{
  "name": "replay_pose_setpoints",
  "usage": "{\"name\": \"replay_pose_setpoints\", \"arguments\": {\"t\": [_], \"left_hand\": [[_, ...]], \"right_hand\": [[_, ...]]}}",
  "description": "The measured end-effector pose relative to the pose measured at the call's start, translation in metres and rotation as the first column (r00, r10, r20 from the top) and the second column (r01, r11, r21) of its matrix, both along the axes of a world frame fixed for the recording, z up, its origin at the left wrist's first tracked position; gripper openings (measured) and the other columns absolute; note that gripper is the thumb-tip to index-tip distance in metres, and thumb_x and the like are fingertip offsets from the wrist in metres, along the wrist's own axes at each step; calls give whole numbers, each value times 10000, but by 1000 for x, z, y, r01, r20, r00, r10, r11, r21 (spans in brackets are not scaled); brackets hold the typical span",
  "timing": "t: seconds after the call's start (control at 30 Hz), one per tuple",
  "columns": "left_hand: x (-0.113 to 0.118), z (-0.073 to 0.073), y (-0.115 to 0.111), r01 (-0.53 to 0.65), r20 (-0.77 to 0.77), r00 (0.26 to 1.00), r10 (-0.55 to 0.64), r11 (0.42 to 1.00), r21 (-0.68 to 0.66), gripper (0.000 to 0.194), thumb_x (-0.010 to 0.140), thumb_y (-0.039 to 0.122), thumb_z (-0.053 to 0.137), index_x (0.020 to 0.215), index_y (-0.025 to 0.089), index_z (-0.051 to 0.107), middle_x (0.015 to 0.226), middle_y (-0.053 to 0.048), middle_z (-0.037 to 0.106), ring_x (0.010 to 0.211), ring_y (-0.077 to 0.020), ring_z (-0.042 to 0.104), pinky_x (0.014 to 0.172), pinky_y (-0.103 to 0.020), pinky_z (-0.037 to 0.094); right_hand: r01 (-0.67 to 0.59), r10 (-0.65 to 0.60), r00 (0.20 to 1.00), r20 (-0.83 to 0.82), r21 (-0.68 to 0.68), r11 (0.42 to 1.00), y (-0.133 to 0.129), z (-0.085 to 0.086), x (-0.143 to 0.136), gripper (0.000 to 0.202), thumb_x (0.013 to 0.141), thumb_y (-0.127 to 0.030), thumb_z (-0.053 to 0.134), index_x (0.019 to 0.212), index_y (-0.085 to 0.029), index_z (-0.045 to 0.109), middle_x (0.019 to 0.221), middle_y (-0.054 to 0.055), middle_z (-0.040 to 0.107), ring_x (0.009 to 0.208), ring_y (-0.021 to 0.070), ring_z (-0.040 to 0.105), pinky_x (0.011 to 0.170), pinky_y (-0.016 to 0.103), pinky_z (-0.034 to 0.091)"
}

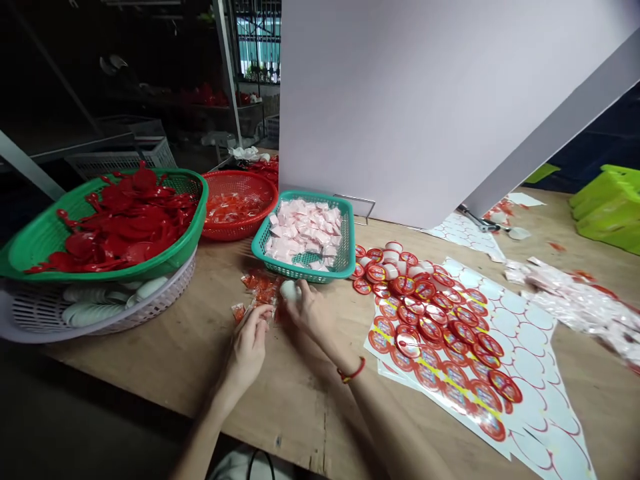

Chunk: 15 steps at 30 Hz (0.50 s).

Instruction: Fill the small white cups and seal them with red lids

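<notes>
Right hand [313, 312]: thumb and fingers closed about a small white round piece [289, 291], which lies at the far left end of that hand, by the fingertips. Piece appears roundish, partly covered by the fingers; no clear long axis can be read, and its underside is hidden. Left hand [249, 343]: to the left and slightly nearer, fingers bent and drawn loosely together, reaching far and right. Its fingertips are at the near edge of a loose patch of small orange-red clear packets [263, 288]; whether one is pinched cannot be told. Relation noted: white piece sits just right of the packet patch, far and right of the left fingertips, so the right hand is the nearer of the two to it, being in contact. For the packets the left hand appears nearer at the near side, while the white piece borders them on the right. Both groups rest over the wooden table [300, 407], just near of the teal basket [349, 233] with its pale pink packets [305, 223]. Red round badges [425, 290] lie well to the right of the right hand; red basket [227, 233], far and left of both hands.
</notes>
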<state>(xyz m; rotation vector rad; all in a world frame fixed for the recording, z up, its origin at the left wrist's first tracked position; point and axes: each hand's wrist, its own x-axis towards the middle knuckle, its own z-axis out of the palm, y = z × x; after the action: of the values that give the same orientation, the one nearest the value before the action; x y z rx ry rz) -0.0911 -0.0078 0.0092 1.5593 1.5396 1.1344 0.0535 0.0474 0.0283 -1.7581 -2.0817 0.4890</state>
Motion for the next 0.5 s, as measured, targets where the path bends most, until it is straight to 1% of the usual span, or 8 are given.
{"name": "replay_pose_setpoints", "arguments": {"t": [0.07,0.13,0.17,0.23,0.3,0.37,0.4,0.5], "left_hand": [[-2,6,-1,10,81,997,-7,999,-36,336,837,273,423,1153,222,525,1100,-86,590,844,-171,583,776,-309,475],[1,12,-2,85,148,986,-80,996,-33,398,826,321,463,1214,235,486,1242,-91,522,974,-194,559,835,-316,454],[5,14,-4,135,177,976,-127,990,-36,412,820,336,480,1220,236,484,1265,-89,509,1025,-206,539,860,-317,441],[15,17,-9,213,234,953,-190,974,-76,386,819,361,484,1179,225,513,1215,-87,551,1028,-219,541,847,-308,442],[26,18,-16,228,279,943,-182,964,-141,328,837,377,444,1106,217,542,1093,-77,613,924,-210,578,782,-294,456],[36,16,-22,200,299,944,-135,960,-197,282,848,391,409,1016,216,552,967,-53,639,806,-191,588,705,-275,454],[40,15,-24,174,298,949,-106,961,-213,259,846,396,406,965,218,552,912,-40,638,776,-185,582,686,-266,447],[47,10,-27,81,272,962,-17,971,-226,216,837,401,404,822,222,524,785,-9,610,717,-171,566,649,-250,426]], "right_hand": [[-159,165,979,-117,56,986,-7,4,17,349,794,-268,564,1125,-170,518,1001,109,622,873,221,609,752,321,461],[-297,322,906,-274,130,946,-19,8,31,386,772,-296,592,1140,-203,521,1064,84,608,944,220,585,808,336,453],[-322,355,869,-344,153,934,-26,10,35,386,770,-318,598,1130,-203,523,1066,78,608,951,220,580,815,343,452],[-276,315,834,-452,152,949,-42,12,38,348,770,-363,598,1066,-191,536,1013,70,621,901,210,589,776,332,466],[-202,240,812,-532,130,971,-56,11,36,310,764,-377,605,993,-177,541,943,65,623,838,196,590,719,306,474],[-162,199,797,-570,116,980,-68,7,33,283,761,-371,614,953,-175,544,903,55,615,803,182,583,691,287,472],[-162,199,797,-571,116,980,-72,5,33,271,761,-362,618,946,-178,546,894,49,610,799,176,579,693,283,469],[-191,241,809,-536,149,970,-81,1,37,228,775,-324,612,946,-188,550,892,40,589,818,165,566,726,280,463]]}}
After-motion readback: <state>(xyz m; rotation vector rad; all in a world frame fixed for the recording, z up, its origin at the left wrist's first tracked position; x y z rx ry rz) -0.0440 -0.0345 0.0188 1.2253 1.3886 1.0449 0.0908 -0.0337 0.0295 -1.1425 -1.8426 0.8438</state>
